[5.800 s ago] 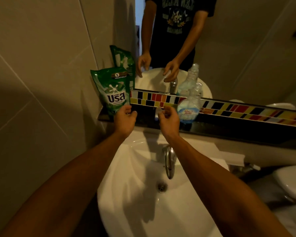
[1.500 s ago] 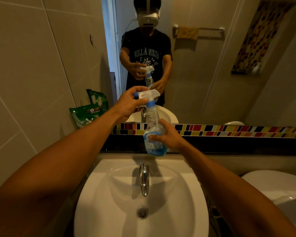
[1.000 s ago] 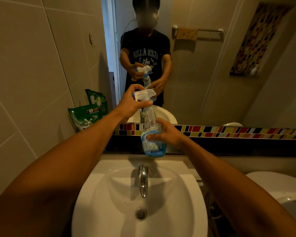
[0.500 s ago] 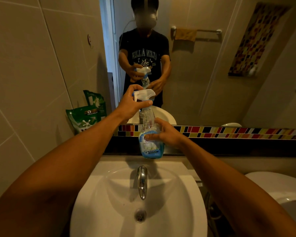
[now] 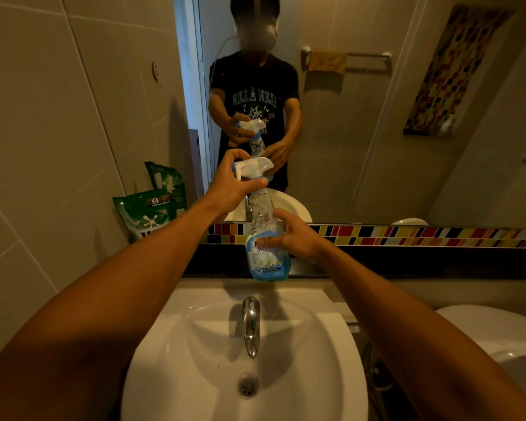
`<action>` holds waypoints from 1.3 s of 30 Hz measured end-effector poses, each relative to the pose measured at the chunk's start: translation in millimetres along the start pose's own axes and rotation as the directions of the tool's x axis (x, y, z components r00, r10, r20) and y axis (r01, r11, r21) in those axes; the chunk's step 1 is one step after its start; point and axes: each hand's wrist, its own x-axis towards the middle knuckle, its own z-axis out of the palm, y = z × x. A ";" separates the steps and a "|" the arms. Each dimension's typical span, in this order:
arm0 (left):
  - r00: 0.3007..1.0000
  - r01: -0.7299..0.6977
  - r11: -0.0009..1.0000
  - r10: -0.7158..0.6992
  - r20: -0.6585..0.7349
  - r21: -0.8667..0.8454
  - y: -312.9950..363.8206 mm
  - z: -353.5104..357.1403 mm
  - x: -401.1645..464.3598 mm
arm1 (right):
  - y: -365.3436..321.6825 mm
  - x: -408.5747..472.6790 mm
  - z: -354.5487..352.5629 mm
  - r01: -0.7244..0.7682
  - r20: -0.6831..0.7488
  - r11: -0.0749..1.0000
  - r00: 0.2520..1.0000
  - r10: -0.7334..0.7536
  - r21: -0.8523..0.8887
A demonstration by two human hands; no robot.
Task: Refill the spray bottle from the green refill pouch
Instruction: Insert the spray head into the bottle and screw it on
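I hold a clear spray bottle [image 5: 263, 238] with a blue label upright above the back of the sink. My right hand [image 5: 295, 238] grips its body from the right. My left hand [image 5: 231, 183] is closed around the white trigger head [image 5: 252, 168] at the top of the bottle. The green refill pouch [image 5: 148, 215] stands on the dark ledge at the left, leaning against the tiled wall, apart from both hands.
A white sink [image 5: 195, 344] with a chrome tap [image 5: 251, 325] lies below the bottle. A mirror [image 5: 377, 117] with a coloured tile strip [image 5: 407, 237] faces me. A white toilet [image 5: 504, 338] sits at the right. Tiled wall closes the left side.
I picked the bottle up from the ledge and raised it over the sink. Over the last second my left hand has shifted its grip slightly on the trigger head; the bottle stays in place.
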 end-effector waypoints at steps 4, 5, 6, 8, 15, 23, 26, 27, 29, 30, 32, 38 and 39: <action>1.000 0.013 1.000 -0.013 0.009 0.009 0.0 -1.1 2.3 | 0.7 2.0 -0.2 -0.008 -0.006 1.000 1.000 0.008 0.006; 1.000 0.023 1.000 -0.023 0.010 0.017 -0.2 -1.3 2.7 | 1.1 2.3 -0.3 -0.008 -0.006 1.000 1.000 0.008 0.008; 0.999 0.031 0.999 -0.031 0.010 0.023 -0.4 -1.5 3.1 | 1.8 2.5 -0.3 -0.006 -0.006 1.000 1.000 0.006 0.011; 0.999 0.043 0.999 -0.043 0.010 0.032 -1.6 -1.7 3.7 | 3.0 2.7 -0.2 -0.008 -0.003 1.000 1.000 0.008 0.018; 1.000 0.012 1.000 -0.012 -0.004 -0.002 -1.2 -0.2 0.7 | 1.6 1.0 0.0 0.006 0.009 1.000 1.000 -0.006 0.001; 0.999 0.038 0.998 -0.037 -0.018 0.041 -2.6 -5.6 2.3 | 2.2 2.9 0.8 0.000 0.007 1.000 1.000 0.000 -0.003; 1.000 0.020 1.000 -0.019 -0.017 0.019 -2.7 -4.5 0.2 | 0.3 2.7 2.0 0.003 0.013 1.000 1.000 -0.003 -0.003; 1.000 0.009 1.000 -0.009 -0.013 0.013 -2.9 -4.3 -0.7 | -0.6 2.5 2.4 0.004 0.016 1.000 1.000 -0.004 -0.004; 1.000 -0.010 1.000 0.010 -0.014 0.022 -2.9 -4.3 -1.8 | -2.0 2.1 3.6 0.013 0.018 1.000 1.000 -0.013 -0.016; 1.000 -0.016 1.000 0.016 -0.018 0.026 -2.8 -4.5 -2.0 | -2.4 1.9 4.3 0.017 0.016 1.000 1.000 -0.017 -0.021; 1.000 -0.015 1.000 0.016 -0.024 0.025 -2.5 -5.0 -2.1 | -2.4 2.0 4.6 0.017 0.008 1.000 1.000 -0.017 -0.019; 1.000 0.000 0.998 -0.001 0.010 0.067 -1.6 -7.8 0.0 | -1.9 4.4 2.4 0.004 -0.009 1.000 1.000 -0.005 -0.021; 1.000 -0.001 0.998 0.000 0.008 0.068 -1.4 -6.4 0.2 | -2.0 4.5 1.9 0.002 -0.009 1.000 1.000 -0.003 -0.020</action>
